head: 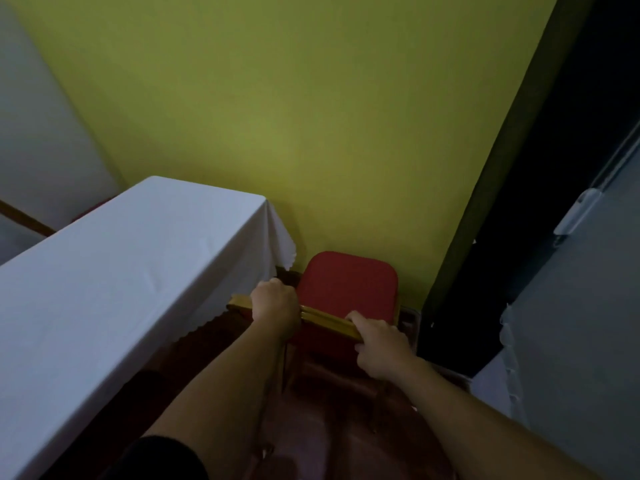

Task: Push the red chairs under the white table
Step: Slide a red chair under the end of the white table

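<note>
A red padded chair (349, 289) with a gold metal frame stands in the corner, its seat facing the yellow wall, just right of the white-clothed table (114, 271). My left hand (273, 303) grips the gold top rail of the chair's back near its left end. My right hand (381, 344) grips the same rail near its right end. The chair sits beside the table's end, not under it. Its legs are dim against the dark floor. A sliver of another red chair (93, 209) shows behind the table's far side.
The yellow wall (277, 116) is close ahead. A dark door frame (519, 202) and a grey door with a handle (575, 213) stand at the right. The floor is dark reddish.
</note>
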`<state>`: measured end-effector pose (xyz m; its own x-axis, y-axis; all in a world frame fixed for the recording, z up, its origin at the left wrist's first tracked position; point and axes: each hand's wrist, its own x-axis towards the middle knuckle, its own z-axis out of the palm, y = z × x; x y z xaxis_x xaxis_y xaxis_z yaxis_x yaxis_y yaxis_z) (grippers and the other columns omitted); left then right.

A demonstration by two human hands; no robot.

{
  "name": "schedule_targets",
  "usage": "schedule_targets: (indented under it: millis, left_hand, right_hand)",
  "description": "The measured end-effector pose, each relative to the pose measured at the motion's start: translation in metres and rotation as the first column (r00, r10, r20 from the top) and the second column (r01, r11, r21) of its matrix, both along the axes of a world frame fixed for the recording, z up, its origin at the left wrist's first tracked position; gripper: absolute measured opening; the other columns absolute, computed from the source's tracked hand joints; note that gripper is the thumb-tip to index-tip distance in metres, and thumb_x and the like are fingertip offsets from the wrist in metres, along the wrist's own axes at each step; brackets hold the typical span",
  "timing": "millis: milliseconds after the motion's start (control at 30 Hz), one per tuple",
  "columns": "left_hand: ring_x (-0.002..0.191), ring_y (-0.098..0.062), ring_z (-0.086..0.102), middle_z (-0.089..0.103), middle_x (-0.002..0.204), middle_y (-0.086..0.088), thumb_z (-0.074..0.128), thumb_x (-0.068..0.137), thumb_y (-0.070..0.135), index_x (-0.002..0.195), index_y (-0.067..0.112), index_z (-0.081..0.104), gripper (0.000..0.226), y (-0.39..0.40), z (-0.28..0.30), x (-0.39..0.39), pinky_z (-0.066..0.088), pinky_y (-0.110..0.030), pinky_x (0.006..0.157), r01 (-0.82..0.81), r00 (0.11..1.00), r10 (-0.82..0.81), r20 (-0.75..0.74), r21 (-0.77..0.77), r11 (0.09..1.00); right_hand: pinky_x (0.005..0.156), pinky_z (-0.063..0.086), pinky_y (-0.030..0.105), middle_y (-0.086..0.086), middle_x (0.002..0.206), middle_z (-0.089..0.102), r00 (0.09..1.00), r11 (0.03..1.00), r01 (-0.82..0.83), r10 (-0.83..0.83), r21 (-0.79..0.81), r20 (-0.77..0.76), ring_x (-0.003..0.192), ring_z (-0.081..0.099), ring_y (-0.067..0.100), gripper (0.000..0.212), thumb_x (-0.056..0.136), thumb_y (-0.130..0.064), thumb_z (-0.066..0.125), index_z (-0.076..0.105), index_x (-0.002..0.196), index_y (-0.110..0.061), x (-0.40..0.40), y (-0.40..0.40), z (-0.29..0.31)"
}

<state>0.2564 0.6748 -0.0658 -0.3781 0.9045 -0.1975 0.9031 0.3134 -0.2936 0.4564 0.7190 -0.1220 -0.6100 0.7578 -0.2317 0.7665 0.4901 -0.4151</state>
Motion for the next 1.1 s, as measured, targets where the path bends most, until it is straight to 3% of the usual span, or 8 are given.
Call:
schedule_targets:
  millis: [200, 333, 533, 633, 767, 833, 933, 1100]
  left_hand:
    - [0.074, -0.022, 0.056, 0.052, 0.073, 0.003, 0.06, 0.085, 0.022, 0.071, 0.02, 0.053, 0.015, -0.001, 0.0, -0.001, 0.043, -0.037, 0.071, -0.07, 0.986, 0.07, 0.15, -0.003, 0.998]
    - [0.07, -0.018, 0.057, 0.059, 0.079, 0.0, 0.062, 0.085, 0.018, 0.08, 0.016, 0.061, 0.005, -0.008, 0.002, 0.013, 0.044, -0.032, 0.06, -0.071, 0.989, 0.072, 0.131, -0.016, 0.997]
    - [0.082, -0.02, 0.062, 0.057, 0.082, -0.001, 0.06, 0.085, 0.022, 0.092, 0.015, 0.063, 0.01, -0.033, 0.002, 0.056, 0.053, -0.038, 0.083, -0.078, 0.994, 0.085, 0.061, -0.111, 0.991]
    - [0.083, -0.018, 0.064, 0.059, 0.084, 0.001, 0.059, 0.085, 0.032, 0.096, 0.017, 0.065, 0.019, -0.05, -0.001, 0.079, 0.053, -0.035, 0.081, -0.059, 0.99, 0.071, 0.118, -0.108, 0.992]
    - [0.092, -0.023, 0.064, 0.066, 0.098, -0.002, 0.061, 0.08, 0.032, 0.103, 0.017, 0.065, 0.028, -0.085, -0.012, 0.086, 0.051, -0.034, 0.077, 0.016, 0.957, -0.019, 0.289, 0.014, 1.0]
    - [0.098, -0.028, 0.063, 0.066, 0.102, -0.003, 0.06, 0.075, 0.027, 0.102, 0.021, 0.061, 0.028, -0.105, -0.018, 0.076, 0.052, -0.039, 0.084, -0.012, 0.892, -0.039, 0.451, 0.109, 0.994]
    - [0.097, -0.025, 0.064, 0.067, 0.1, 0.001, 0.057, 0.074, 0.02, 0.103, 0.025, 0.059, 0.029, -0.128, -0.025, 0.045, 0.051, -0.04, 0.088, -0.118, 0.804, 0.002, 0.595, 0.156, 0.981]
    - [0.097, -0.025, 0.065, 0.067, 0.108, -0.002, 0.059, 0.079, 0.016, 0.115, 0.022, 0.063, 0.037, -0.141, -0.039, 0.004, 0.053, -0.033, 0.081, -0.182, 0.787, 0.097, 0.61, 0.078, 0.98]
  right_hand:
    - [0.085, 0.053, 0.046, -0.005, 0.108, 0.06, 0.988, 0.998, -0.065, 0.061, -0.023, -0.143, 0.102, 0.061, 0.025, 0.039, 0.088, -0.013, 0.058, 0.048, 0.118, -0.037, 0.008, 0.008, -0.013]
    - [0.082, 0.05, 0.042, -0.006, 0.109, 0.06, 0.98, 0.996, -0.085, 0.081, -0.018, -0.182, 0.102, 0.059, 0.023, 0.04, 0.089, -0.009, 0.06, 0.051, 0.118, -0.035, 0.02, 0.006, -0.012]
    - [0.063, 0.039, 0.036, -0.009, 0.092, 0.056, 0.99, 0.997, -0.027, 0.017, -0.075, -0.142, 0.085, 0.056, 0.018, 0.04, 0.076, 0.002, 0.056, 0.05, 0.095, -0.033, 0.046, 0.001, -0.005]
    - [0.066, 0.035, 0.037, -0.008, 0.09, 0.053, 0.994, 0.998, 0.045, -0.05, -0.047, -0.095, 0.083, 0.053, 0.017, 0.038, 0.076, 0.003, 0.057, 0.047, 0.087, -0.032, 0.06, -0.005, 0.0]
    - [0.073, 0.047, 0.043, 0.0, 0.097, 0.054, 0.962, 0.961, 0.263, -0.268, -0.087, -0.058, 0.087, 0.054, 0.023, 0.032, 0.079, -0.002, 0.059, 0.05, 0.093, -0.029, 0.08, -0.015, -0.006]
    - [0.075, 0.054, 0.044, 0.007, 0.111, 0.055, 0.892, 0.878, 0.414, -0.444, -0.24, -0.088, 0.094, 0.059, 0.03, 0.041, 0.083, -0.009, 0.058, 0.051, 0.117, -0.031, 0.091, -0.02, -0.019]
    - [0.074, 0.054, 0.039, 0.016, 0.133, 0.056, 0.676, 0.627, 0.502, -0.714, -0.596, -0.181, 0.107, 0.062, 0.035, 0.073, 0.087, -0.013, 0.058, 0.031, 0.153, -0.028, 0.086, -0.044, -0.021]
    - [0.104, 0.046, 0.058, 0.019, 0.125, 0.058, 0.499, 0.347, 0.242, -0.845, -0.906, -0.191, 0.125, 0.054, 0.036, 0.031, 0.092, -0.01, 0.061, 0.057, 0.124, -0.008, 0.036, -0.09, 0.009]
